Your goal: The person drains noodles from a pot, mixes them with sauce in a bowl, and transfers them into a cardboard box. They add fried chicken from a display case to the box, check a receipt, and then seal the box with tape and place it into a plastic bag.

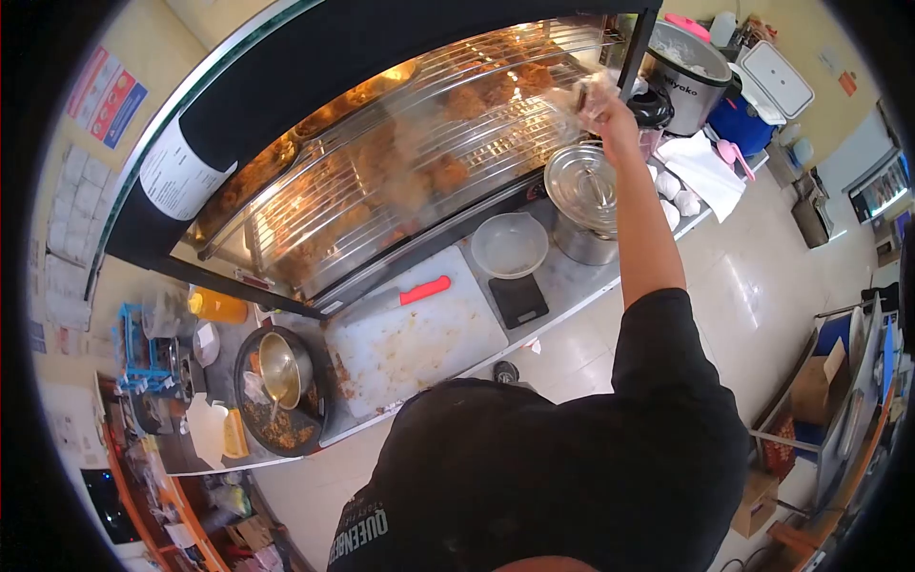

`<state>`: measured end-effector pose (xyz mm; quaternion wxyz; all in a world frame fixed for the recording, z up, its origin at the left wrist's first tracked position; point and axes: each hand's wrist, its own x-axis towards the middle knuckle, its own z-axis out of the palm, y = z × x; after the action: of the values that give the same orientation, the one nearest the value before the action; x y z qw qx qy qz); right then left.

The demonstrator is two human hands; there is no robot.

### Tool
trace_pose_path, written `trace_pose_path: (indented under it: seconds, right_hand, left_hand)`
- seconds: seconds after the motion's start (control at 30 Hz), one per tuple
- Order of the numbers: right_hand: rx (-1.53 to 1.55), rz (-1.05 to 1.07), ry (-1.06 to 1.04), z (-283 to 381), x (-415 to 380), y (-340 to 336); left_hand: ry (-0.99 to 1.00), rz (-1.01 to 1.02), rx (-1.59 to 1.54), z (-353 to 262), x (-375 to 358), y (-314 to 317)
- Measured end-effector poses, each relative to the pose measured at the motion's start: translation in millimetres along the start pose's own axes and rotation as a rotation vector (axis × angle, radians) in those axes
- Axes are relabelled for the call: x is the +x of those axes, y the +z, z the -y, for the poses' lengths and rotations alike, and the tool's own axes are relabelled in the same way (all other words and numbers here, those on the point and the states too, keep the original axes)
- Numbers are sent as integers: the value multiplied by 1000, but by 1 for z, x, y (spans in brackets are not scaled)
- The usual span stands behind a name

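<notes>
While your right arm stretches up and away from you, your right hand (610, 107) sits at the open right end of the heated display case (400, 162), fingers closed around a crumpled clear plastic bag (579, 95); blur hides how tight the hold is. Your left hand is out of view. The bag hangs just off the case's wire racks (477, 143), which carry fried chicken pieces (434, 172), and above a lidded steel pot (583, 191). Open room at that edge is narrow: a dark upright post (637, 57) and a rice cooker (688, 71) stand just right of the hand. Lower on the counter (562, 276), a clear bowl (510, 244) sits beside the pot, a black scale (518, 299) near the front edge, then a white cutting board (419, 348) with a red-handled knife (419, 291) at its far side. Further left, a dark round tray (281, 391) holds a metal bowl (281, 367) and crumbs. Tiled floor (753, 286) lies open to your right, cardboard boxes (820, 391) well apart.
</notes>
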<state>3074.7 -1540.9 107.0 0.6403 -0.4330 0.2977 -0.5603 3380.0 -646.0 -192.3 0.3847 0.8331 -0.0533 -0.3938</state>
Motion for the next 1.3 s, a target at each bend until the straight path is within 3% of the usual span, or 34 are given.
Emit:
trace_pose_path:
  seconds: [0.1, 0.2, 0.33, 0.37, 0.5, 0.6, 0.63, 0.7, 0.73, 0.8, 0.9, 1.0, 1.03, 1.13, 1.27, 1.3]
  right_hand:
    - [-95, 123, 53, 9, -26, 23]
    - [-250, 244, -14, -31, 3, 5]
    - [-723, -52, -225, -31, 18, 29]
    - [-1062, -105, -249, -27, 26, 31]
    - [-1244, 98, -402, 3, 14, 85]
    - [-1513, 3, -358, -12, 37, 102]
    - [-1632, 60, -184, 4, 29, 112]
    - [-1611, 65, -404, -13, 41, 105]
    - [-1598, 66, -510, -20, 44, 98]
    - [-1446, -21, -515, -32, 57, 85]
    - [-1281, -246, -507, -42, 71, 73]
    - [-256, -179, -83, -49, 102, 36]
    - [-213, -243, 47, -48, 105, 27]
    - [196, 64, 127, -57, 129, -7]
    - [55, 104, 21, -46, 106, 12]
    - [-168, 91, -16, -45, 105, 10]
  left_hand:
    - [6, 49, 54, -32, -9, 8]
    - [35, 63, 43, -59, -10, 15]
    - [76, 69, 21, -90, -8, 23]
    - [83, 64, 15, -97, -10, 24]
    - [103, 44, -18, -121, -16, 29]
    - [89, 36, -217, -84, -1, 24]
    - [74, 43, -81, -83, 1, 23]
    - [32, 60, 200, -89, -8, 18]
    - [64, 69, 54, -84, -5, 17]
    - [125, 88, -241, -73, 0, 17]
    - [154, 11, -89, -138, -16, 14]
    - [168, -34, -5, -174, -27, 12]
    - [169, -23, -7, -175, -27, 12]
    - [184, 22, 9, -177, -20, 7]
    - [264, 58, 54, -205, -5, 6]
    - [308, 56, 76, -220, -6, 5]
